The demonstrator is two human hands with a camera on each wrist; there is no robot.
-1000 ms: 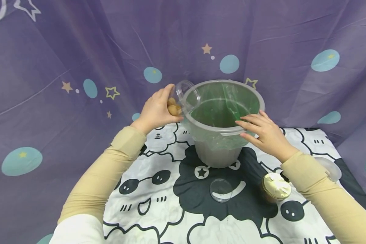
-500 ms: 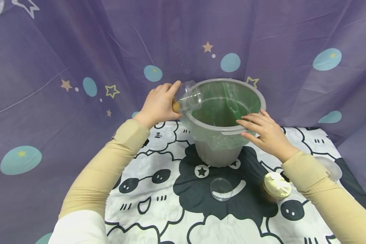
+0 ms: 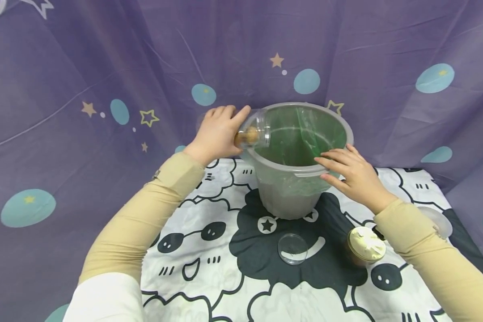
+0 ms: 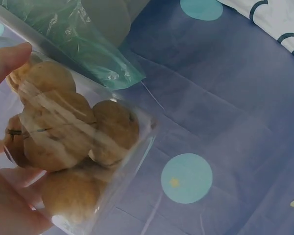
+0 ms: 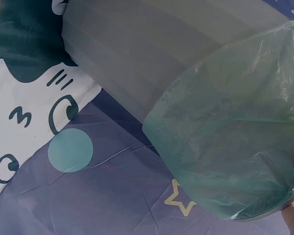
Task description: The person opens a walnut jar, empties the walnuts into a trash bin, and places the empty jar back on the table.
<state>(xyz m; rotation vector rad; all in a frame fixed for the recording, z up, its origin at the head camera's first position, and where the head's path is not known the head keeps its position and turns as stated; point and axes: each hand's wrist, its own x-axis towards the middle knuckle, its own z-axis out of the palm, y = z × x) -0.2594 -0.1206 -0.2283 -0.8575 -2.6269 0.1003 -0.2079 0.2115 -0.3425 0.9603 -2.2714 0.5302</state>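
In the head view my left hand [image 3: 218,136] grips a clear plastic jar [image 3: 262,120], tipped sideways with its mouth over the left rim of a grey bin [image 3: 290,201]. Round brown walnuts [image 4: 59,129] with visible seams fill much of the jar in the left wrist view; in the head view some lie near its mouth. My right hand [image 3: 354,176] holds the bin's right front rim, fingers over the inside and thumb outside. A green plastic bag [image 5: 230,122] lines the bin and hangs over its outer side. The bin's bottom is hidden.
A clear round lid [image 3: 292,249] lies on the patterned cloth [image 3: 185,277] before the bin. To the right stands a jar with a gold lid [image 3: 366,244]. A pale translucent round piece [image 3: 438,221] is partly behind my right forearm. A purple curtain [image 3: 233,44] hangs behind.
My left hand has moved right and tilted the jar further, bringing its mouth over the bin. The walnuts have slid towards the jar's mouth. My right hand stays on the rim.
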